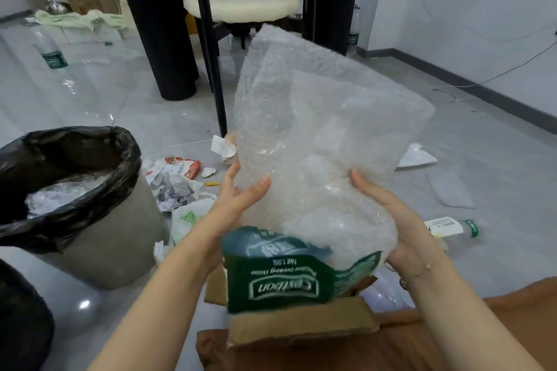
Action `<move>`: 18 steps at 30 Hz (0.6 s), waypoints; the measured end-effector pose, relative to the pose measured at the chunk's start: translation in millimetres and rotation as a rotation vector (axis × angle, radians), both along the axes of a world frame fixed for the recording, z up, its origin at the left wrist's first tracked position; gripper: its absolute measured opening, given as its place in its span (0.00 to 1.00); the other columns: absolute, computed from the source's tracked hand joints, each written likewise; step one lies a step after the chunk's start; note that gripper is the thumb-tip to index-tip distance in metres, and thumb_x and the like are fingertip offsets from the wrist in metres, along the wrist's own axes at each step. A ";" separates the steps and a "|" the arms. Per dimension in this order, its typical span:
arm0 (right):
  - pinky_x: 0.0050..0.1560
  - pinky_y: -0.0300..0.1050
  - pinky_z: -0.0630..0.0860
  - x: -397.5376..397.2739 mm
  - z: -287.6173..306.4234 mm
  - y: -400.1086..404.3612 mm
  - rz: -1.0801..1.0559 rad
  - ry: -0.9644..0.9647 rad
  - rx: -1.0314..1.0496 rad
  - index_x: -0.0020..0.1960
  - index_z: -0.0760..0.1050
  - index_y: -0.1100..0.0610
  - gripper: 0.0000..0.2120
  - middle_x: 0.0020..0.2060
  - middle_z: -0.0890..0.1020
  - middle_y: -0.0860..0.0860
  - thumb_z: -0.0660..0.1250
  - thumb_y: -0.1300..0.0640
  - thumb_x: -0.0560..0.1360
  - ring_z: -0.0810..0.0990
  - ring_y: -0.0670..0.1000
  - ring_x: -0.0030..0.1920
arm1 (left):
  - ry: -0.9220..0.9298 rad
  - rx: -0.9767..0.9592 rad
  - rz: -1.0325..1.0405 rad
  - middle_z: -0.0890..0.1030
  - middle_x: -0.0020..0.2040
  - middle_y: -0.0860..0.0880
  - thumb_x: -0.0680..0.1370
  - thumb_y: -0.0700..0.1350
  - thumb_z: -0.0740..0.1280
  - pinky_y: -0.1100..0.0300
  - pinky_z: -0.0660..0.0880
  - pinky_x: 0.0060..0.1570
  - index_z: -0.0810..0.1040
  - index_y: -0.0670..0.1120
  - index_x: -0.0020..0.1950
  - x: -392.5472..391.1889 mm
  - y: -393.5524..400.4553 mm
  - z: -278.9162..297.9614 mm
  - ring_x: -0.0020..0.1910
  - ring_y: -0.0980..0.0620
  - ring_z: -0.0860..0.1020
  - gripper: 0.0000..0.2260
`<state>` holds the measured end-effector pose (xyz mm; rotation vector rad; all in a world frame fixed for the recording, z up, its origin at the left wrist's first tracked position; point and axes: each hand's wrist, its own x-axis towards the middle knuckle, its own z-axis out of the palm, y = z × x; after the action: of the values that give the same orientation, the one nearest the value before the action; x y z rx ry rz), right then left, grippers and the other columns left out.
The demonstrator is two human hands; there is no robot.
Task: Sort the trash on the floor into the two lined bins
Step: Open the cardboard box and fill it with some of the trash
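Bubble wrap (325,135) held up mid-frame over green-printed cardboard box (280,280), left hand (238,202) and right hand (391,220) gripping its lower edges, fingers curled onto the plastic. Left of hands, grey bin (114,238) with black liner, plastic inside; second black-lined bin (21,325) at lower-left edge. Farther: crumpled paper (174,187), bottle (452,229) on floor, cream chair (241,3) at back.

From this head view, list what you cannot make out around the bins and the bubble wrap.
- Second bin: cut off by the left and bottom edges; its contents are out of view.
- Grey bin contents: partly hidden by the black liner's folds; only crumpled pale scraps show.
- Floor behind the bubble wrap: blurred through the sheet.
- Left hand and right hand fingers: the far ones are hidden behind the wrap.
- Cardboard: its shape is covered by the green label wrap.
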<state>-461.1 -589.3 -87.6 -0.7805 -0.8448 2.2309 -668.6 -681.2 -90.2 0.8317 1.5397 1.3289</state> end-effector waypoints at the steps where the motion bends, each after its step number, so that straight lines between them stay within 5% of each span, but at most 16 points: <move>1: 0.54 0.53 0.79 1.0 -6.4 0.7 0.020 -0.034 0.003 0.55 0.78 0.62 0.15 0.47 0.83 0.58 0.66 0.53 0.73 0.83 0.57 0.48 | -0.079 -0.008 -0.027 0.65 0.70 0.55 0.51 0.64 0.79 0.54 0.65 0.64 0.56 0.52 0.76 0.0 -0.7 -3.1 0.66 0.53 0.68 0.58; 4: 0.62 0.58 0.74 3.1 -21.2 0.9 -0.039 -0.213 0.161 0.61 0.76 0.66 0.21 0.56 0.81 0.62 0.69 0.54 0.73 0.80 0.61 0.56 | -0.246 -0.012 -0.027 0.82 0.58 0.44 0.64 0.45 0.79 0.52 0.79 0.51 0.71 0.42 0.68 1.3 -3.8 -11.6 0.54 0.44 0.82 0.35; 8: 0.60 0.54 0.76 9.1 -27.9 0.9 0.079 -0.348 0.351 0.63 0.75 0.57 0.20 0.57 0.82 0.55 0.70 0.53 0.73 0.82 0.55 0.56 | -0.003 -0.062 0.093 0.85 0.44 0.44 0.73 0.39 0.71 0.62 0.79 0.34 0.79 0.41 0.54 -4.6 -3.7 -15.3 0.38 0.52 0.84 0.10; 13: 0.43 0.44 0.81 9.8 -20.7 2.4 0.057 -0.295 0.443 0.61 0.73 0.54 0.26 0.51 0.85 0.52 0.72 0.72 0.67 0.84 0.53 0.49 | -0.136 -0.046 0.107 0.84 0.51 0.39 0.76 0.39 0.69 0.49 0.81 0.47 0.77 0.40 0.58 -10.4 -7.6 -13.7 0.48 0.40 0.83 0.12; 18: 0.31 0.38 0.79 18.8 -15.2 4.8 -0.023 -0.156 0.329 0.44 0.78 0.60 0.10 0.36 0.86 0.54 0.68 0.72 0.67 0.84 0.49 0.35 | -0.318 -0.009 -0.056 0.84 0.52 0.44 0.78 0.42 0.65 0.58 0.80 0.40 0.78 0.44 0.58 -26.9 -15.5 -5.0 0.48 0.46 0.84 0.10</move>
<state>-442.4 -584.6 -102.8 -0.8050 -1.2329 1.9590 -695.5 -696.7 -95.3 0.6185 1.2637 1.3395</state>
